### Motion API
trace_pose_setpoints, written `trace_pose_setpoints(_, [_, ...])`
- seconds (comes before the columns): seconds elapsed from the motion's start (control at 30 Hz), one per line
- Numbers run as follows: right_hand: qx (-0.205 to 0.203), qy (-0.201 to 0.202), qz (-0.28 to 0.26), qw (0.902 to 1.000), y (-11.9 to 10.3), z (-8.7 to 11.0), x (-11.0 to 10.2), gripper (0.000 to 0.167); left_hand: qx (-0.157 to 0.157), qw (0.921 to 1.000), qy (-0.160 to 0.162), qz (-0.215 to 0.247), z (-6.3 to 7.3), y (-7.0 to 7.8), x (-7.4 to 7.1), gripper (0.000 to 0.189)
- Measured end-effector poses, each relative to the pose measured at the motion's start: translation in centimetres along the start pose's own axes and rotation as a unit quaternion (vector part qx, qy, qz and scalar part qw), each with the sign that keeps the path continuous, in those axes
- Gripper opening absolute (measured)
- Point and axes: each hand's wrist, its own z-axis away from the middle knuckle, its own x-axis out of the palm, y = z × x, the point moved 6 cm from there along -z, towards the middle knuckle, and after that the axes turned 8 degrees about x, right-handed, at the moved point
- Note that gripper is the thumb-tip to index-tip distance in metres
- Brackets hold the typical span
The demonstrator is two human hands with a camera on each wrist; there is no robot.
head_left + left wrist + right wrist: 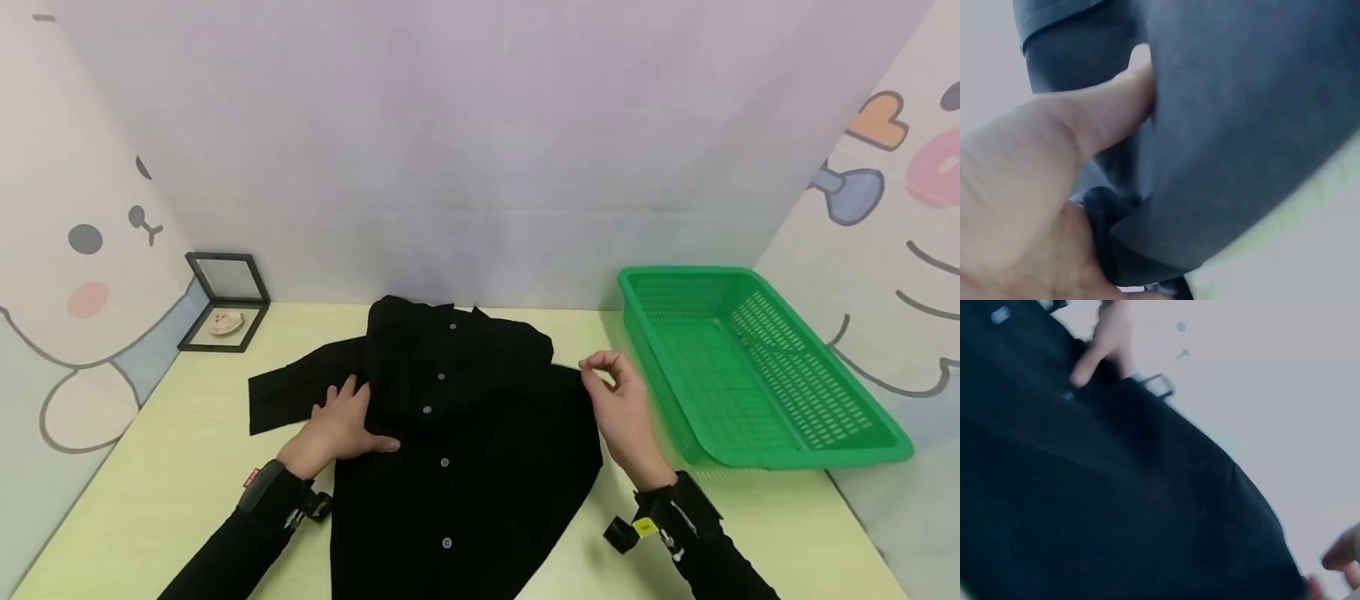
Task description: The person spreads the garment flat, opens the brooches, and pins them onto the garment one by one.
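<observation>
A black button-up shirt (487, 433) lies front up, with its collar at the far side and a row of light buttons down the middle. One short sleeve (307, 385) spreads out to the left. My left hand (341, 427) rests at the shirt's left side with fingers spread, and its thumb (1107, 109) lies straight against the cloth in the left wrist view. On the other side my right hand (621, 408) pinches the shirt's upper right edge between thumb and forefinger. Only its fingertips (1341, 553) show at the corner of the right wrist view.
A green plastic basket (675, 392) stands on the pale yellow table (150, 467), close to the right of my right hand. At the back left is a small black-framed box (261, 321), opened up, with a pale object inside. A plain curtain (480, 150) hangs behind.
</observation>
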Motion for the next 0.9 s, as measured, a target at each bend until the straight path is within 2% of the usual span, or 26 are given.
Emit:
trace_pose_setpoints(0.1, [0.041,-0.041,0.087,0.9945,1.8,0.6,-0.1,0.035,0.0,0.9999,0.012,0.0,0.4,-0.4,-0.1,0.112])
trace_pose_setpoints(0.23, [0.089,-0.098,0.189,0.973,4.0,1.4,-0.7,0.06,-0.007,0.9985,0.051,-0.019,2.2,-0.7,-0.6,0.107])
trace_pose_setpoints(0.3, [0.096,-0.125,0.223,0.962,4.6,1.7,-1.0,0.062,-0.022,0.9969,0.068,-0.034,3.3,-0.9,-0.9,0.106])
trace_pose_setpoints(0.37, [0.089,-0.155,0.24,0.9541,4.9,2.0,-1.1,0.053,-0.04,0.9968,0.061,-0.032,4.2,-1.1,-1.0,0.108])
trace_pose_setpoints(0.43, [0.084,-0.199,0.236,0.9475,5.1,2.4,-1.1,0.04,-0.047,0.9983,0.033,-0.005,4.8,-1.1,-0.9,0.112])
trace_pose_setpoints(0.47, [0.084,-0.222,0.231,0.9437,5.1,2.6,-1.0,0.034,-0.041,0.9989,0.017,0.013,5.0,-1.0,-0.7,0.114])
trace_pose_setpoints(0.53, [0.085,-0.271,0.222,0.9326,5.0,3.2,-0.7,0.026,-0.017,0.9978,-0.01,0.063,5.2,-0.5,-0.3,0.116])
trace_pose_setpoints(0.6, [0.081,-0.318,0.212,0.9205,4.7,3.9,-0.1,0.025,0.021,0.9942,-0.015,0.105,5.2,0.1,-0.2,0.114])
trace_pose_setpoints(0.73, [0.029,-0.394,0.173,0.9021,3.1,5.3,0.9,0.03,0.077,0.9863,0.022,0.144,5.5,0.7,-1.3,0.101])
trace_pose_setpoints(0.83, [0.01,-0.453,0.089,0.8869,1.8,6.3,1.1,0.029,0.085,0.984,0.066,0.142,5.9,0.5,-3.1,0.092])
trace_pose_setpoints(0.9, [0.025,-0.485,0.04,0.8734,1.5,6.8,0.9,0.027,0.087,0.983,0.092,0.133,6.2,0.3,-4.1,0.088])
